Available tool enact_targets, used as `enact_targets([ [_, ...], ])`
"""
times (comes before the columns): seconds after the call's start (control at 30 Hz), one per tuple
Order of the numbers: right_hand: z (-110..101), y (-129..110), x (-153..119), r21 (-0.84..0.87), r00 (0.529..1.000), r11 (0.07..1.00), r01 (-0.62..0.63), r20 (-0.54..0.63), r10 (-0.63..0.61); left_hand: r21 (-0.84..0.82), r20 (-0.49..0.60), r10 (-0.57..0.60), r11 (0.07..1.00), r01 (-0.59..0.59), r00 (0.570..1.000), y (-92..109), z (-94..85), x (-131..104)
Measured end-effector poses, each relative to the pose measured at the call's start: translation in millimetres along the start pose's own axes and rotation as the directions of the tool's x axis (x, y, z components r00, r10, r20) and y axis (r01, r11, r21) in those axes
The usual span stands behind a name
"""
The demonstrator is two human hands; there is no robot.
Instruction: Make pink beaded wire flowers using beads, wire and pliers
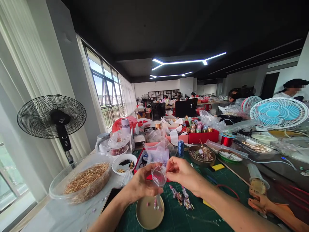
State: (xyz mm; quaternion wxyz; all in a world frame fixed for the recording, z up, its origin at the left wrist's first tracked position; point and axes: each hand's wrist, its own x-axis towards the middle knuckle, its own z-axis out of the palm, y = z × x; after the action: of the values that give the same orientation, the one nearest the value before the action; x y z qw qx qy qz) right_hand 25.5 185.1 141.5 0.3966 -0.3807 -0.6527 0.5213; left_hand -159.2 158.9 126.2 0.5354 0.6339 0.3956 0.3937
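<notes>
Between my two hands is a small clear plastic bag [159, 176], its mouth spread toward me. My left hand [141, 183] grips the bag's left side with thumb and fingers curled round it. The fingertips of my right hand [181, 172] pinch its upper right edge. Right below the bag, a shallow round dish [147, 220] lies on the green cutting mat [205, 214] with a few pink and purple beads [156, 207] in it. Beaded sprigs in pink and lilac [182, 197] lie on the mat to the right of the dish.
To the left stand a clear tub of gold pins [88, 177] and a white bowl [116, 169]. Ahead are a blue thread spool [180, 148], a brown bowl of trinkets [202, 154] and a red box of spools [202, 136]. A glue gun [262, 196] lies right.
</notes>
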Motion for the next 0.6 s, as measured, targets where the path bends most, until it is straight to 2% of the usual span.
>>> enact_targets([
  [0.3, 4, -1, 3, -0.059, 0.991, 0.989, -0.136, -0.006, 0.136, 0.099, -0.023, 0.008, 0.995, -0.006, 1.000, -5, -8.2, -6],
  [0.47, 9, 1, 7, -0.088, 0.995, 0.992, -0.094, 0.011, 0.095, 0.154, -0.027, 0.024, 0.988, -0.020, 0.999, -4, -11.3, -8],
  [0.6, 15, -3, 17, -0.157, 1.000, 0.988, -0.007, 0.026, 0.011, 0.228, -0.048, 0.033, 0.973, -0.021, 0.998, -2, -16.2, -11],
])
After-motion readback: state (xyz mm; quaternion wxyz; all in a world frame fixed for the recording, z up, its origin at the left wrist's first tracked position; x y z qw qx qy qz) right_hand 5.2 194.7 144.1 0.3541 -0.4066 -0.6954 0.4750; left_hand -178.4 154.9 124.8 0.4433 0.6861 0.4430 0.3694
